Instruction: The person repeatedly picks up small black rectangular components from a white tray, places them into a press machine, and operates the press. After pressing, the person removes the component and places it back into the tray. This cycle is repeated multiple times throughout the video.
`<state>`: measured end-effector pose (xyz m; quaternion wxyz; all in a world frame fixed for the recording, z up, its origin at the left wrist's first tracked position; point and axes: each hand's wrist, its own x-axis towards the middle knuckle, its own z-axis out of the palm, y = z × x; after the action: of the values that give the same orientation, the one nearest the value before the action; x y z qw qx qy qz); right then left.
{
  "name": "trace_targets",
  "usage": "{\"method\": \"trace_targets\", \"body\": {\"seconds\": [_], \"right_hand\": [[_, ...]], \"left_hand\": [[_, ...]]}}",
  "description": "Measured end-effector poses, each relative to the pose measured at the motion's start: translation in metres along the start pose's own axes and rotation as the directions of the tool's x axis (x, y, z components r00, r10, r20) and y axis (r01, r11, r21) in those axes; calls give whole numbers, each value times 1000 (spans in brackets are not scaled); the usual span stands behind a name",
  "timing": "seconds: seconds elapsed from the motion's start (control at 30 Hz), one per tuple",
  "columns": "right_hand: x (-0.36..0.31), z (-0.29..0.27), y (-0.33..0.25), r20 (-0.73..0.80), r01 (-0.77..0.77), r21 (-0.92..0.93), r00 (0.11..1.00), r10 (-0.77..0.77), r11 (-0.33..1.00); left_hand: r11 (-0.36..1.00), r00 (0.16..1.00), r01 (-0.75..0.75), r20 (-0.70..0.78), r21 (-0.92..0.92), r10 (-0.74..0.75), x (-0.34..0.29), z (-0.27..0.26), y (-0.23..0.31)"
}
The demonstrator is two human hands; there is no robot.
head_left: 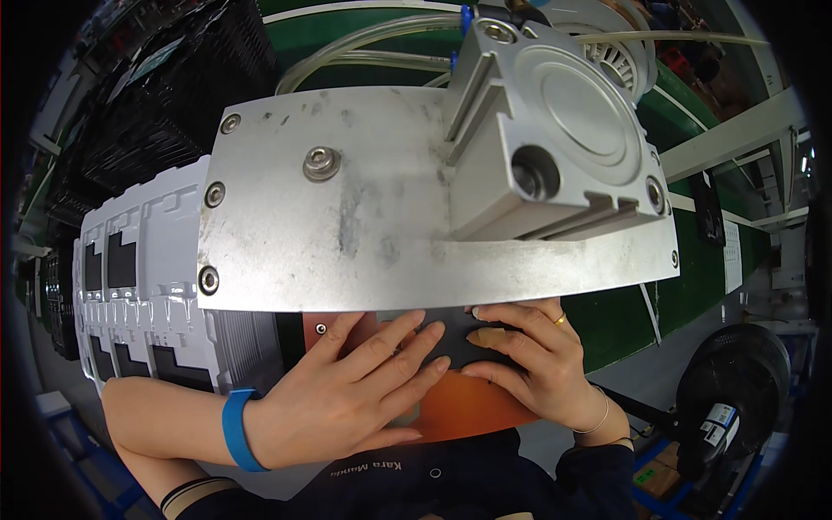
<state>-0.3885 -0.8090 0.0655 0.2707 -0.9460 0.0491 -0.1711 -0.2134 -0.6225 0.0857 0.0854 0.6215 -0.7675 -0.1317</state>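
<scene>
Under the front edge of a thick silver metal plate (pixel 381 225) lies a flat dark grey piece (pixel 455 347) on an orange base (pixel 477 407). My left hand (pixel 364 381) is open, its fingers spread flat over the base, fingertips on the grey piece. From the other side my right hand (pixel 542 355) touches the same piece with bent, separated fingertips and thumb. One of its fingers wears a tan cover. The plate hides the far part of the grey piece. A square silver pneumatic cylinder (pixel 555 130) is mounted on the plate.
White moulded trays (pixel 147 269) with dark flat pieces are stacked at the left, black crates (pixel 182 95) behind them. Clear hoses (pixel 373 39) run behind the plate above a green bench surface (pixel 607 329). At the lower right stands a black round fan-like object (pixel 732 390).
</scene>
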Motion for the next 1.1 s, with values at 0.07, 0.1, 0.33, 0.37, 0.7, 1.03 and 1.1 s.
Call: {"method": "trace_targets", "body": {"seconds": [0.07, 0.1, 0.33, 0.37, 0.7, 1.03, 1.1], "right_hand": [[0, 2, 1, -17, 9, 6, 1000, -9, 1000], [0, 3, 2, -27, 16, 8, 1000, -16, 1000], [9, -7, -4, 103, -29, 33, 994, 26, 999], [10, -9, -7, 132, -46, 43, 990, 40, 998], [-3, -27, 21, 419, -587, 686, 801, 426, 430], [-21, -49, 14, 429, -615, 744, 740, 518, 263], [-24, -40, 6, 362, -519, 798, 819, 445, 306]], "left_hand": [[1000, 1000, -9, 1, 3, 9, 1, -1, -1], [1000, 1000, -12, 0, 6, 12, 1, -2, -1], [998, 996, -56, -75, 2, 56, -3, 3, -2], [997, 992, -76, -104, 0, 75, -4, 5, -1], [912, 941, -86, -333, -401, -58, -5, 4, 0], [874, 962, -7, -241, -486, -127, -9, -8, 19], [766, 955, 60, -186, -640, -231, -4, -11, 16]]}}
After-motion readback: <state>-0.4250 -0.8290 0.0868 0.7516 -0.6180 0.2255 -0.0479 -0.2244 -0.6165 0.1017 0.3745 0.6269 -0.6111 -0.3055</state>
